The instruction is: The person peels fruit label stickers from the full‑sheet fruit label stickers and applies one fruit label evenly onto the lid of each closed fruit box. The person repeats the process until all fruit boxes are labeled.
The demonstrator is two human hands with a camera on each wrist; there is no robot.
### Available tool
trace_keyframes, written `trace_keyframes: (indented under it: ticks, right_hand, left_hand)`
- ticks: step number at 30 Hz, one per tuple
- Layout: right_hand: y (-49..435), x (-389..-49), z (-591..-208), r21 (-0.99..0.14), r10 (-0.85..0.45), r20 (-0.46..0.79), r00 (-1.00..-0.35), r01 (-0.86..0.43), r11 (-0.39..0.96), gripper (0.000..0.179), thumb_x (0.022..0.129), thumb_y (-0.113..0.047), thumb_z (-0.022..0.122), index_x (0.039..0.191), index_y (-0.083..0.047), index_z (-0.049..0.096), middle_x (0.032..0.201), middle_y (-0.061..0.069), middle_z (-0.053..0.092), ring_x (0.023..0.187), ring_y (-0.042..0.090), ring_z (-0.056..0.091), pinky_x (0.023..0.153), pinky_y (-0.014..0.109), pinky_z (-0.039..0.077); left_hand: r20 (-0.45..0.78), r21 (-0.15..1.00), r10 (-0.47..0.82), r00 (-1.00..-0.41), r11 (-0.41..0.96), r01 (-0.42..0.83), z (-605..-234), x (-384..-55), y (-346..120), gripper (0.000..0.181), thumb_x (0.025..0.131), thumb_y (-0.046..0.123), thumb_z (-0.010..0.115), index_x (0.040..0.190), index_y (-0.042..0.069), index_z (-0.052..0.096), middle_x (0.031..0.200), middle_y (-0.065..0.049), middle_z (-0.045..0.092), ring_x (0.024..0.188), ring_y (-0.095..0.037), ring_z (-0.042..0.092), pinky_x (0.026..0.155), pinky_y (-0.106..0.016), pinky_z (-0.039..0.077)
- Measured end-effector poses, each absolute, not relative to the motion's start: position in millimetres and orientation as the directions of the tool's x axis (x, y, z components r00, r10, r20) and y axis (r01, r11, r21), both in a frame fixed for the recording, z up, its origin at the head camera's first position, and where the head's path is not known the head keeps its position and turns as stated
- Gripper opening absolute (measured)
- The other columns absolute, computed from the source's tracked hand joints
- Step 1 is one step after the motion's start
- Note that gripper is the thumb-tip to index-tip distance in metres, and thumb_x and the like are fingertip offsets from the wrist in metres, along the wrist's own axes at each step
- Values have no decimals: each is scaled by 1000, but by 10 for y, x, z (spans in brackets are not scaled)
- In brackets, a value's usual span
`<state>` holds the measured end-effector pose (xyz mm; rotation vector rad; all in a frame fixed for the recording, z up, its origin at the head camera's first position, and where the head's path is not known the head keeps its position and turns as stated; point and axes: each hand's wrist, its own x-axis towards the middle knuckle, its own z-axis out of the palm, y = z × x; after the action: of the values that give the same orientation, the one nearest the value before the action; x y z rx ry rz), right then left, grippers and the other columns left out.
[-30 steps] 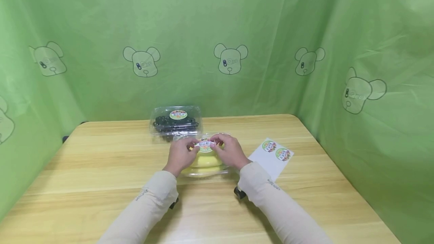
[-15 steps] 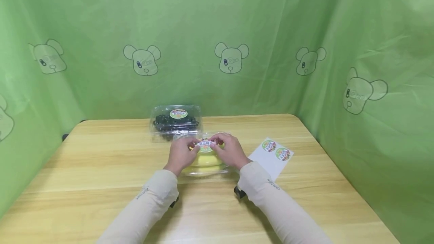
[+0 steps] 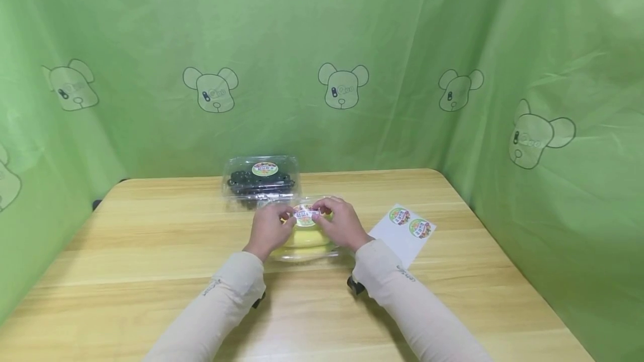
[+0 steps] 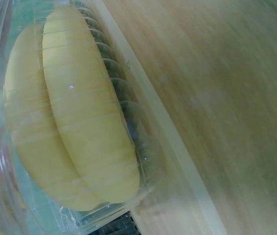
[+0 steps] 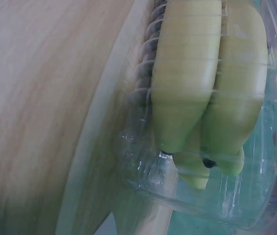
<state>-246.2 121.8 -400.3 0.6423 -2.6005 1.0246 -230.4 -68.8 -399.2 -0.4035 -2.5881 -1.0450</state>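
Note:
A clear plastic clamshell box (image 3: 307,255) with yellow bananas (image 3: 302,237) inside stands near the middle of the table. Over its lid, an oval fruit sticker (image 3: 306,217) in green and white lies between my two hands. My left hand (image 3: 269,230) pinches the sticker's left edge with thumb and forefinger, and my right hand (image 3: 344,225) does the same at its right edge. How much of the sticker touches the lid cannot be told. Through the ribbed box wall, bananas show in the left wrist view (image 4: 79,107) and, with dark tips, in the right wrist view.
Behind the bananas stands another clear box (image 3: 261,183) of dark fruit, an oval sticker (image 3: 264,169) on its lid. A white sheet (image 3: 399,242) bearing two stickers lies to the right on the wooden table (image 3: 166,239). Green curtains (image 3: 282,32) enclose the back and sides.
The sticker between my fingers has shifted slightly and looks flatter. My hands and the boxes have hardly moved.

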Motion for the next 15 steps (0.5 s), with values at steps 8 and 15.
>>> trace_keyframes:
  ticks: [8, 15]
  right_hand:
    - [1216, -2453, -4002, -567, -294, 409, -864, -493, 659, 14, 86, -13, 73, 100, -11, 70, 100, 1, 66, 87, 18, 57, 74, 34, 50]
    - [1220, -2466, -4008, -554, -297, 420, -858, -501, 664, 13, 87, -14, 73, 99, -11, 70, 101, 2, 66, 86, 20, 58, 72, 33, 50]
  left_hand:
    - [382, 612, 139, -914, 703, 363, -3995, -2297, -690, 13, 84, 11, 71, 94, 5, 75, 85, -7, 70, 75, -22, 64, 74, -39, 53]
    - [380, 610, 141, -914, 704, 362, -3977, -2294, -689, 12, 83, 11, 71, 93, 5, 75, 84, -6, 70, 75, -22, 63, 73, -39, 53]
